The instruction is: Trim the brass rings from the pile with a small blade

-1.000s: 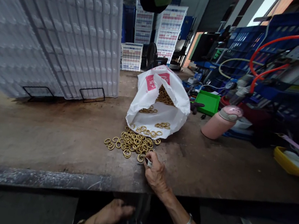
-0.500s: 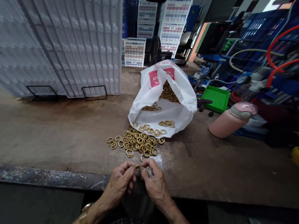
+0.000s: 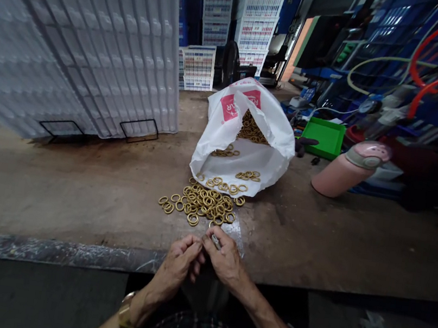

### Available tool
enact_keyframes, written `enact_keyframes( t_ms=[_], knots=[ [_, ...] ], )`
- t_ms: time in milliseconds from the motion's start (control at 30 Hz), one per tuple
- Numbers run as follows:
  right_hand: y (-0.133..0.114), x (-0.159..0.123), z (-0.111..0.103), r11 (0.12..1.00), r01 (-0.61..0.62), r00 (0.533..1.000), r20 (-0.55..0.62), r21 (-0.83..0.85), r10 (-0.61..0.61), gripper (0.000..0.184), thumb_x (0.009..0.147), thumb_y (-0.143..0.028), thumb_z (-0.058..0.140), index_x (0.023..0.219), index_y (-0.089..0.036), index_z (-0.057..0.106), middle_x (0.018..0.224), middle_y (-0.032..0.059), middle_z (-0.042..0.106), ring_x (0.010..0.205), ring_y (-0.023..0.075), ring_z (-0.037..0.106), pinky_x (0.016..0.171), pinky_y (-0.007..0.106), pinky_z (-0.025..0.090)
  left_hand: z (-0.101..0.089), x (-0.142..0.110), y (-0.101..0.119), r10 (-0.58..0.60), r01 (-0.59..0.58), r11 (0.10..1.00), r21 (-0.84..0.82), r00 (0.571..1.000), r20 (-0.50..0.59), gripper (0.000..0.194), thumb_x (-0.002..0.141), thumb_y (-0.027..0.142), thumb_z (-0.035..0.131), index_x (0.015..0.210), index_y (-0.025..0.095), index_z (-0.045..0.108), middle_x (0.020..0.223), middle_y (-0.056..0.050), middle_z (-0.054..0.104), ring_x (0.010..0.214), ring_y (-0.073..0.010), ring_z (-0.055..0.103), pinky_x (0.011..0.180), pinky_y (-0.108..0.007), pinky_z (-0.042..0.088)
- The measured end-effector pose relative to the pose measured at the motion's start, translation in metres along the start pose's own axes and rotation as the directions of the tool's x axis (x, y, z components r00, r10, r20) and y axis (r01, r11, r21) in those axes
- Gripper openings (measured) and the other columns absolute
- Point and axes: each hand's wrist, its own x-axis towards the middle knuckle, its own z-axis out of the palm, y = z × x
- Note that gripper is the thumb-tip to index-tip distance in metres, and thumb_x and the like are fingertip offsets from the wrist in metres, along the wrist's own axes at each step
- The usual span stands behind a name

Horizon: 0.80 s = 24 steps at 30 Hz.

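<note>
Evidently, step: close fingertip work, two-handed | left hand (image 3: 177,263): fingers curled, grasp unclear | right hand (image 3: 226,261): gripping small grey object (image 3: 216,241) | rings (image 3: 208,201): heaped on table (image 3: 54,189) before open bag (image 3: 215,137), more inside | next move: seemingly needs steady, aligned fingertips

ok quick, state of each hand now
Left hand: pinched closed; anything held can't be made out.
Right hand: closed on a small grey object.
</note>
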Motion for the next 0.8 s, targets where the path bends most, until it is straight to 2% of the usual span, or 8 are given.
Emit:
enact_keyframes(
  t_ms=[300, 433, 500, 600, 800],
  knots=[
    [-0.003, 0.002, -0.001, 0.997, -0.018, 1.0, 0.025, 0.081, 0.016, 0.02, 0.081, -0.035, 0.041, 0.071, -0.02, 0.049, 0.056, -0.0039, 0.052, 0.053, 0.0104, 0.048, 0.053, 0.02, 0.038, -0.006, -0.001, -0.015, 0.054, -0.04, 0.978, -0.204, 0.997, 0.063, 0.035, 0.075, 0.051, 0.055, 0.078, 0.016, 0.049, 0.063, 0.003, 0.052, 0.045, -0.0054, 0.044, 0.044, -0.017, 0.037],
    [0.004, -0.003, -0.002, 0.994, 0.031, 0.999, -0.01, -0.108, -0.033, 0.017, 0.081, -0.028, 0.038, 0.074, -0.02, 0.052, 0.06, -0.0012, 0.056, 0.056, 0.0125, 0.052, 0.055, 0.022, 0.038, -0.005, -0.002, -0.012, 0.044, -0.037, 0.978, -0.205, 0.999, 0.028, 0.036, 0.074, 0.051, 0.056, 0.076, 0.016, 0.047, 0.064, 0.003, 0.053, 0.046, -0.0053, 0.044, 0.044, -0.017, 0.037],
    [0.007, -0.007, -0.001, 0.971, 0.099, 0.995, 0.046, -0.216, -0.091, 0.015, 0.079, -0.019, 0.039, 0.08, -0.021, 0.054, 0.066, 0.0001, 0.061, 0.061, 0.0133, 0.056, 0.058, 0.022, 0.038, -0.005, -0.002, -0.008, 0.045, -0.044, 0.984, -0.17, 0.999, 0.004, 0.038, 0.073, 0.053, 0.056, 0.076, 0.017, 0.047, 0.065, 0.003, 0.052, 0.047, -0.0054, 0.044, 0.045, -0.017, 0.037],
    [0.007, -0.012, 0.0, 0.92, 0.169, 0.982, 0.143, -0.355, -0.125, 0.023, 0.072, -0.011, 0.04, 0.085, -0.021, 0.055, 0.071, 0.0004, 0.064, 0.065, 0.0139, 0.058, 0.059, 0.022, 0.036, -0.006, -0.002, -0.005, 0.084, -0.085, 0.992, -0.092, 0.996, -0.015, 0.041, 0.072, 0.056, 0.054, 0.075, 0.016, 0.047, 0.063, 0.003, 0.05, 0.047, -0.0058, 0.043, 0.045, -0.018, 0.037],
    [0.004, -0.013, 0.002, 0.845, 0.196, 0.977, 0.172, -0.497, -0.125, 0.026, 0.069, -0.008, 0.04, 0.084, -0.021, 0.055, 0.073, 0.001, 0.065, 0.066, 0.0143, 0.058, 0.058, 0.022, 0.032, -0.006, -0.006, -0.005, 0.144, -0.144, 0.989, 0.042, 0.989, -0.015, 0.04, 0.075, 0.057, 0.049, 0.074, 0.017, 0.047, 0.056, 0.004, 0.045, 0.047, -0.0074, 0.041, 0.046, -0.019, 0.036]
  ],
)
